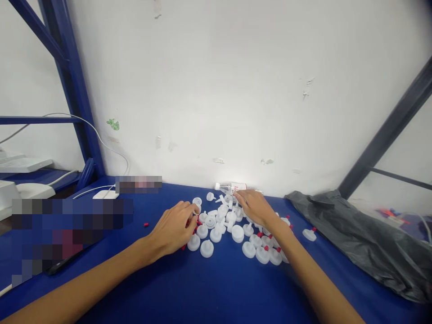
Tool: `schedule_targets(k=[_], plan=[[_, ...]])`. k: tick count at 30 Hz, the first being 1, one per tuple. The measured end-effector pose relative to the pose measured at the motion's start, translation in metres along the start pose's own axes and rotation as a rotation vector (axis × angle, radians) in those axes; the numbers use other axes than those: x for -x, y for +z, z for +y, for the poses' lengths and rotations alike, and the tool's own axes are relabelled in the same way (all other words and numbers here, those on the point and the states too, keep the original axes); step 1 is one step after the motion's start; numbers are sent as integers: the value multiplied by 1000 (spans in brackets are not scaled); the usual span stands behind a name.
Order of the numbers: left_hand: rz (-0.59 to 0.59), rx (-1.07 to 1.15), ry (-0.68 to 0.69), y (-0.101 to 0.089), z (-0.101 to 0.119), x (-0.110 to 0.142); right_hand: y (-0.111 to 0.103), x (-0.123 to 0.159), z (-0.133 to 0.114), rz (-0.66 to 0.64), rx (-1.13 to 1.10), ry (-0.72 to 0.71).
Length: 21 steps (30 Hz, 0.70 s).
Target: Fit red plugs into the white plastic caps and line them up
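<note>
White translucent plastic caps with narrow stems point(216, 234) lie in a loose pile on the blue table point(216, 288). At the pile's left edge, my left hand point(175, 227) is curled over small red pieces point(184, 246), thumb and forefinger drawn together; anything pinched between them is too small to make out. My right hand point(254, 207) reaches over the back of the pile, fingers extended down toward the white caps, with no held object visible. To the right, partly behind my right forearm, are white caps with red tips point(262, 254).
A clear bottle point(232, 187) lies against the white wall behind the pile. One red piece point(146, 224) sits apart at left, and a red-tipped cap point(309, 234) at right. Dark grey sheeting point(357, 238) covers the right side. A white device point(105, 194) with a cable is back left.
</note>
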State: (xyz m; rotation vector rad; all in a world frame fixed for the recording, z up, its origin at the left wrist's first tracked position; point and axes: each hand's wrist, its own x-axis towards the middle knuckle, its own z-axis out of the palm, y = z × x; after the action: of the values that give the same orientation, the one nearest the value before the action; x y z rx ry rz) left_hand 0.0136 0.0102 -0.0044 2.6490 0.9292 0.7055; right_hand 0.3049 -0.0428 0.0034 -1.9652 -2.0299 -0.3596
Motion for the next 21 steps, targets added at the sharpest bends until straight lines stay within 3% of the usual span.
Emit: schedule_targets(k=[8, 11, 14, 16, 21], plan=[[56, 34, 17, -3, -2, -2, 5, 2, -2, -27, -34, -14], [119, 72, 26, -5, -1, -1, -10, 3, -4, 53, -35, 3], [186, 110, 39, -8, 2, 0, -26, 4, -19, 217, -67, 3], [200, 110, 28, -9, 4, 0, -31, 6, -38, 280, -103, -99], [170, 18, 53, -8, 7, 0, -28, 15, -96, 219, -133, -506]])
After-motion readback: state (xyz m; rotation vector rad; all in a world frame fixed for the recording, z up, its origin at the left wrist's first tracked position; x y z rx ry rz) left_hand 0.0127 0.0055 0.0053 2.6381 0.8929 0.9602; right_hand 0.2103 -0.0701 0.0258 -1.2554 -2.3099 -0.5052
